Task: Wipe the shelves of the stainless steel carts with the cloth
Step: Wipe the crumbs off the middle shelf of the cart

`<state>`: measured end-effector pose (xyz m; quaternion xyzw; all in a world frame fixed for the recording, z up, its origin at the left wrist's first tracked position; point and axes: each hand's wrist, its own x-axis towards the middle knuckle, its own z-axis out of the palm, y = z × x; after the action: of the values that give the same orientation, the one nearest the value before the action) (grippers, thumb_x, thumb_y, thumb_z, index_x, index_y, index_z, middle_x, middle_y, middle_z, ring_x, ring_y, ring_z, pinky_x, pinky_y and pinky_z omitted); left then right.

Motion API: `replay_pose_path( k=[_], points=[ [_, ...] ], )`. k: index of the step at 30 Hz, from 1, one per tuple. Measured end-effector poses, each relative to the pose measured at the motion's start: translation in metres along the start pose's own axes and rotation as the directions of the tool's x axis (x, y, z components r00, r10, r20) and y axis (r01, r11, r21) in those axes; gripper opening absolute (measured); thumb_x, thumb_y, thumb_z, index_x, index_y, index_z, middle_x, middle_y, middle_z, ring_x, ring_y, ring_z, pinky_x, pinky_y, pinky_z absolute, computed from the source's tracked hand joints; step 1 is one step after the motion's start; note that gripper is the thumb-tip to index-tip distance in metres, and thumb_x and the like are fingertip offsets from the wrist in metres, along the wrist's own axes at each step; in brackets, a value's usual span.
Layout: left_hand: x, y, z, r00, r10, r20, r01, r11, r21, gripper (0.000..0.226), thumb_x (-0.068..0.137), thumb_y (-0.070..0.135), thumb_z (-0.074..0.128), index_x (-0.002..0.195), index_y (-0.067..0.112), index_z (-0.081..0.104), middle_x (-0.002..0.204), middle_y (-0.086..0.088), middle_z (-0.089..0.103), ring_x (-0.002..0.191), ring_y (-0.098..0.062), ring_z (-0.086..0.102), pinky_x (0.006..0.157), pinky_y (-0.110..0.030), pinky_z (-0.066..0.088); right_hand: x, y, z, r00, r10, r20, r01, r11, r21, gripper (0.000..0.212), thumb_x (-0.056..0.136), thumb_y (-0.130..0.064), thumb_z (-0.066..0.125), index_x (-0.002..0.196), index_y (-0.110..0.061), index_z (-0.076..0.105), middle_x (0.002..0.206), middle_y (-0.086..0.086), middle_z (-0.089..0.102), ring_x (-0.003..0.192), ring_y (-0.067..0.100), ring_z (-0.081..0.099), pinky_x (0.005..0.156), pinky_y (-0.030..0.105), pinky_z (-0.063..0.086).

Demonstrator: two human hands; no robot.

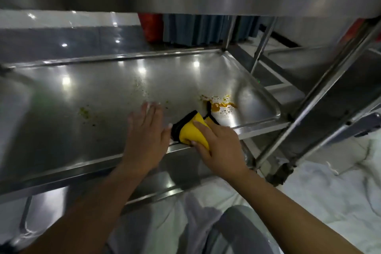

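Stained steel shelf [115, 88], orange spill [221, 105], left hand [145, 136] flat and empty, right hand [218, 146] gripping cloth [190, 132], blurred background.

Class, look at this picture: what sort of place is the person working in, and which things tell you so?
Probably a commercial kitchen or canteen service area. Clues: a tiered stainless steel cart, orange food spill on its shelf, and a yellow cloth under the right hand.

light: dim | glare: ceiling-lamp spots on my cart's middle shelf [103, 88] | blur: my left hand's [145, 138] fingertips, far background | distortion: edges bowed
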<state>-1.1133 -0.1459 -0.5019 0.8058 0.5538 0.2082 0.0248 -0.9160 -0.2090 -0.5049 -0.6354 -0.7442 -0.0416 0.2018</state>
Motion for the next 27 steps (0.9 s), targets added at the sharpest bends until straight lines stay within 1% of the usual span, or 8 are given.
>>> replay_pose_path(
  k=[4,7,11,15,19,21,24,27],
  points=[
    [-0.001,-0.002,0.004,0.998,-0.028,0.053,0.024,0.996,0.084,0.066,0.099,0.050,0.018,0.152,0.011,0.014,0.162,-0.006,0.008,0.149,-0.020,-0.007,0.118,-0.048,-0.009,-0.004,0.040,-0.007,0.996,0.026,-0.086,-0.027,1.000,-0.010,0.048,0.093,-0.042,0.056,0.135,-0.019,0.055,0.124,0.010,0.063,0.097,0.035,0.063,0.080,0.044,0.050],
    [0.000,-0.002,0.007,0.994,-0.042,0.098,0.030,0.992,0.127,0.070,0.097,0.055,0.013,0.153,0.013,0.013,0.162,-0.005,0.006,0.148,-0.019,-0.009,0.118,-0.049,-0.011,-0.001,0.088,-0.022,0.978,0.195,-0.073,-0.197,0.980,-0.021,0.047,0.094,-0.039,0.057,0.137,-0.020,0.052,0.121,0.010,0.064,0.098,0.035,0.062,0.076,0.044,0.050],
    [0.003,-0.006,0.015,0.992,-0.044,0.114,0.028,0.991,0.134,0.076,0.094,0.061,0.004,0.153,0.014,0.010,0.162,-0.004,0.004,0.147,-0.015,-0.012,0.117,-0.048,-0.013,0.022,0.140,-0.033,0.920,0.390,-0.021,-0.390,0.916,-0.094,0.038,0.093,-0.047,0.047,0.129,-0.036,0.050,0.116,0.009,0.066,0.102,0.034,0.062,0.086,0.045,0.048],
    [0.006,-0.010,0.021,0.991,-0.047,0.124,0.029,0.989,0.143,0.086,0.085,0.068,-0.006,0.153,0.017,0.006,0.162,-0.001,-0.001,0.140,-0.006,-0.020,0.115,-0.045,-0.017,0.055,0.163,-0.026,0.877,0.480,0.038,-0.470,0.871,-0.146,0.035,0.093,-0.045,0.041,0.124,-0.031,0.049,0.115,0.010,0.065,0.103,0.034,0.062,0.096,0.052,0.043],
    [0.008,-0.013,0.023,0.991,-0.048,0.121,0.029,0.987,0.158,0.088,0.084,0.070,-0.007,0.153,0.017,0.005,0.162,0.000,0.000,0.141,-0.007,-0.019,0.117,-0.046,-0.016,0.072,0.154,-0.026,0.806,0.585,0.093,-0.575,0.810,-0.117,0.040,0.093,-0.046,0.035,0.124,-0.022,0.045,0.120,0.016,0.060,0.109,0.038,0.056,0.095,0.051,0.040],
    [0.007,-0.014,0.022,0.990,-0.054,0.128,0.031,0.984,0.178,0.087,0.085,0.070,-0.006,0.154,0.017,0.004,0.162,-0.001,-0.001,0.139,-0.007,-0.021,0.116,-0.046,-0.016,0.069,0.136,-0.025,0.839,0.531,0.120,-0.523,0.847,-0.092,0.043,0.093,-0.050,0.035,0.127,-0.024,0.043,0.122,0.015,0.059,0.109,0.038,0.055,0.094,0.050,0.042],
    [0.003,-0.015,0.020,0.985,-0.084,0.149,0.054,0.979,0.198,0.087,0.085,0.072,-0.007,0.154,0.018,0.001,0.162,0.001,-0.004,0.138,-0.006,-0.024,0.116,-0.045,-0.017,0.057,0.083,-0.013,0.940,0.276,0.199,-0.285,0.958,0.022,0.051,0.092,-0.061,0.031,0.137,-0.038,0.034,0.141,0.008,0.048,0.123,0.034,0.048,0.096,0.048,0.041],
    [-0.002,-0.015,0.016,0.973,-0.128,0.192,0.090,0.977,0.193,0.094,0.077,0.074,-0.008,0.154,0.020,0.000,0.161,0.003,-0.008,0.141,-0.006,-0.023,0.116,-0.043,-0.019,0.056,0.044,0.000,0.934,0.039,0.354,-0.071,0.995,0.076,0.055,0.095,-0.061,0.027,0.147,-0.045,0.017,0.158,0.004,0.025,0.141,0.032,0.029,0.108,0.057,0.029]
  ],
)
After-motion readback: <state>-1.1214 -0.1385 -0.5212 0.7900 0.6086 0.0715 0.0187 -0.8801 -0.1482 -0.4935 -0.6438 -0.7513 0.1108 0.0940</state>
